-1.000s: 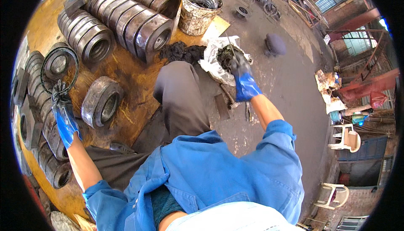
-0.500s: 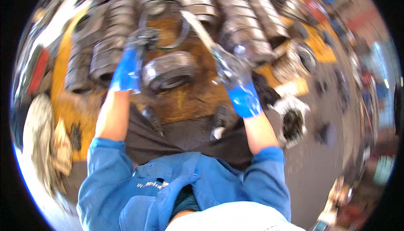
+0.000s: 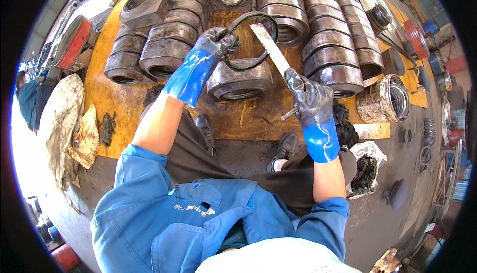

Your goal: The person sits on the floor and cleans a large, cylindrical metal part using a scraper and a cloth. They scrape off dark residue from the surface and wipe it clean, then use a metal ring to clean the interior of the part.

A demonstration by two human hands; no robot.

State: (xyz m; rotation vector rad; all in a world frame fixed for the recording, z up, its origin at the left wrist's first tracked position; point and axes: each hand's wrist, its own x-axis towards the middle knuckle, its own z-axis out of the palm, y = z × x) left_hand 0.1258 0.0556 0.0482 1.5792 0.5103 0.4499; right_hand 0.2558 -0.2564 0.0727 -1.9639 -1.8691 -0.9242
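My left hand point(image 3: 218, 42), in a black and blue rubber glove, is closed on the left side of a thin dark ring point(image 3: 274, 28), held up above the floor. In my right hand point(image 3: 313, 99), gloved alike, is a flat, pale bar point(image 3: 272, 50); a thin metal end sticks out below the fist. The bar's worn tip lies across the ring's opening as seen from above; whether they touch, I cannot tell. Below the ring a thick metal collar point(image 3: 238, 83) sits on the stained brown board point(image 3: 223, 119), between my feet and the rows of parts.
Rows of dark metal collars point(image 3: 330, 56) line the board's far side, with a hexagonal block point(image 3: 146, 4) at left. A coil-filled wrapped roll point(image 3: 377, 101) and a white bag of dark shavings point(image 3: 365, 173) lie right. Cloth sacking point(image 3: 64, 129) and another person point(image 3: 35, 96) are left.
The view has swung, so the hands and parts sit farther right in it, and the blur has cleared. Both hands keep their holds on the ring and the bar.
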